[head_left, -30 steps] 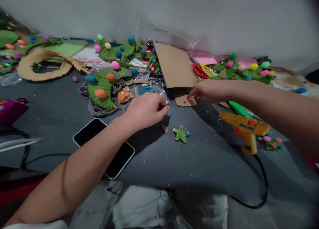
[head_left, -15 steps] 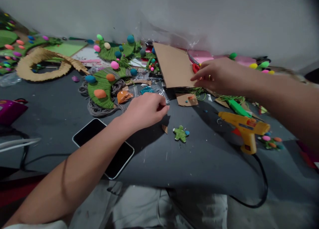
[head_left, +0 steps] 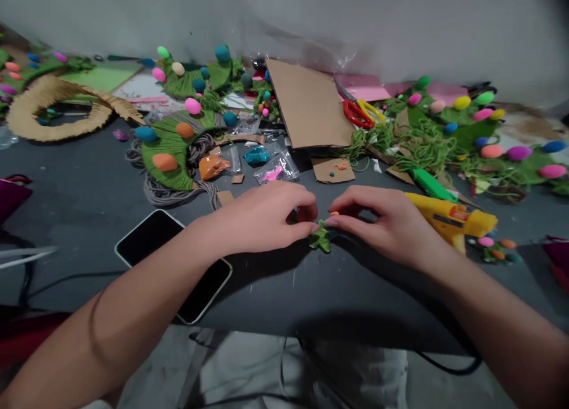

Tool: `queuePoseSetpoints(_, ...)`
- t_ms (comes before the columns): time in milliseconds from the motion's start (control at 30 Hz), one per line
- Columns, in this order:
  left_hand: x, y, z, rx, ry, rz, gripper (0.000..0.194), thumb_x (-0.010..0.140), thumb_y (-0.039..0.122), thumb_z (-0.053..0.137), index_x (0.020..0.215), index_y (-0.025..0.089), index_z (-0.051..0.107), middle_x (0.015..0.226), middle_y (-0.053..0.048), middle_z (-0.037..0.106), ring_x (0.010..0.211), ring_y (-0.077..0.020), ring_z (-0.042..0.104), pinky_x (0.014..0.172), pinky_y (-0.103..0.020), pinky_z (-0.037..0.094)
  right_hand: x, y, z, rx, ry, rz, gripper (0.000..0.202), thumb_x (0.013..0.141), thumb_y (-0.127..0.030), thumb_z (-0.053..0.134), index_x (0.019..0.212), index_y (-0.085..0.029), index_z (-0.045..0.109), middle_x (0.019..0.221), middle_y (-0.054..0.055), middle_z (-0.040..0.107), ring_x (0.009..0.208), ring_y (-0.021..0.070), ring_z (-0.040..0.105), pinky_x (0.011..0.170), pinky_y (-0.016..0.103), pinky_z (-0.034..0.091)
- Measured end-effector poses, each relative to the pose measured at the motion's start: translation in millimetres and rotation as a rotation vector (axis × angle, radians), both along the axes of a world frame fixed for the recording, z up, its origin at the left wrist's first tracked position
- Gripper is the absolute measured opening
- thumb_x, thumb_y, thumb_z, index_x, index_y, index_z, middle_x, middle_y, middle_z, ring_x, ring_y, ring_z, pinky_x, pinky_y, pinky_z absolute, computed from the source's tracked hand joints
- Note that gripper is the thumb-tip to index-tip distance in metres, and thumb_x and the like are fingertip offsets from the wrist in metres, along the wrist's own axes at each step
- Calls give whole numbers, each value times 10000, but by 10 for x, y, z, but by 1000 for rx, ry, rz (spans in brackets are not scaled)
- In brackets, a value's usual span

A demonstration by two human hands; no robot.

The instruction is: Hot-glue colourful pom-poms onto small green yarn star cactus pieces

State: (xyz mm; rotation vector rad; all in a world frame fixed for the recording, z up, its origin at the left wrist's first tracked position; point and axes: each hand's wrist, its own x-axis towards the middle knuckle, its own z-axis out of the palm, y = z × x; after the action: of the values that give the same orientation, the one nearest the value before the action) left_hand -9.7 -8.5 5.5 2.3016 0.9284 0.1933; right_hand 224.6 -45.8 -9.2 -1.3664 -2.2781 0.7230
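Observation:
A small green star [head_left: 320, 238] lies on the dark grey table at the centre. My left hand [head_left: 278, 216] is at its upper left, with thumb and fingertips closed against the star's top edge; its white and blue ends are covered. From the right, my right hand [head_left: 382, 222] pinches a tiny orange piece [head_left: 334, 214] between thumb and finger, just above the star's right side. Behind both hands is a cardboard scrap [head_left: 326, 171] with small orange and blue bits on it.
A yellow glue gun [head_left: 462, 218] lies partly behind my right hand. Under my left forearm is a phone [head_left: 151, 238]. Red and yellow scissors [head_left: 358, 114], a cardboard sheet [head_left: 306, 104], small plastic bags [head_left: 280, 169] and green yarn [head_left: 418, 148] fill the back.
My right hand has come down from beside the scissors to the star and now holds the orange piece. My left hand has moved right and down onto the star. The view has shifted slightly.

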Motion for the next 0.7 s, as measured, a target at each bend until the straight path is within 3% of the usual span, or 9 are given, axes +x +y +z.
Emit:
queuePoseSetpoints(67,19,8,-56,24,-4,-1,105,911,311,678,941,214,706,916,-5,720,831,-172,630,678,-294,414,28,-24,-53,33,67,-30,94,964,-382,621,976,-361,712,952,-11,766,864,215,711,763,358,582)
queuePoseSetpoints(200,51,34,-143,94,-5,-37,88,914,288,680,954,209,673,926,-10,697,845,-171,625,696,-291,417,68,-101,-92,22,85,-34,232,1020,-385,514,1165,-405,693,1127,-6,772,1002,244,730,818,396,591)
queuePoseSetpoints(300,66,40,-152,141,1,-66,75,932,277,655,944,203,668,921,-14,670,833,-162,618,679,-284,413,79,-148,-92,-11,54,-49,277,1045,-423,452,1075,-363,721,1045,3,788,918,228,743,765,368,586)
queuePoseSetpoints(400,75,30,-138,149,-5,-98,80,946,269,627,954,211,681,919,-21,662,827,-165,625,690,-284,417,72,-163,-96,20,65,-61,204,1004,-468,545,948,-372,717,935,-21,780,855,224,732,742,369,576)
queuePoseSetpoints(467,78,21,-135,142,-14,-115,92,954,277,616,972,218,684,931,-25,667,831,-168,635,709,-284,425,59,-162,-103,45,82,-53,148,998,-427,562,1026,-401,705,1010,-35,777,925,225,731,796,377,579)
queuePoseSetpoints(600,79,18,-150,158,-27,-128,108,972,291,597,980,215,673,968,-31,672,857,-168,643,725,-285,436,41,-150,-118,9,88,-34,301,1040,-369,446,1237,-424,667,1213,-36,756,1076,229,724,877,384,580)
queuePoseSetpoints(700,74,25,-156,181,-11,-122,121,975,295,587,974,216,679,950,-34,668,842,-171,637,701,-295,426,48,-148,-119,15,50,-73,240,1024,-453,502,1124,-390,711,1110,-15,780,1004,242,738,824,383,583)
